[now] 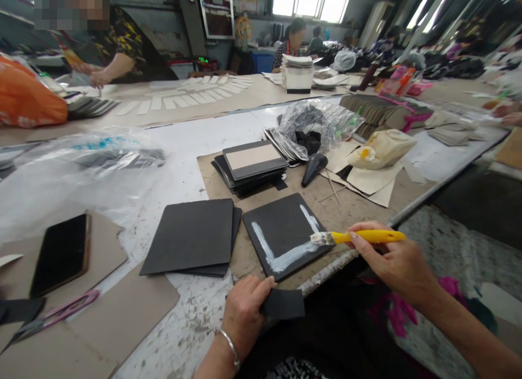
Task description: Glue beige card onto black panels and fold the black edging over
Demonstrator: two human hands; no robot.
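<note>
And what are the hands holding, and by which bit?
Right hand: a yellow-handled brush, by its handle, nearer the bristles. Left hand: a small flat black piece, by its left end.

Left hand (246, 307): thin silver-toned bangle (230, 346) at wrist. Right hand (397, 265) bare. Black garment (338, 333), whitish speckled print (296, 369) low down.

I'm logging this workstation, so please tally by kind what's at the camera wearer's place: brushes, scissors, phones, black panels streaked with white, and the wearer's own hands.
Brushes: 1, the yellow-handled brush
Scissors: 1 pair, the pink-handled scissors
Phones: 1, the dark phone
White-streaked panels: 1, the black panel
Hands: 2, the left hand and right hand
Total: 6
</note>
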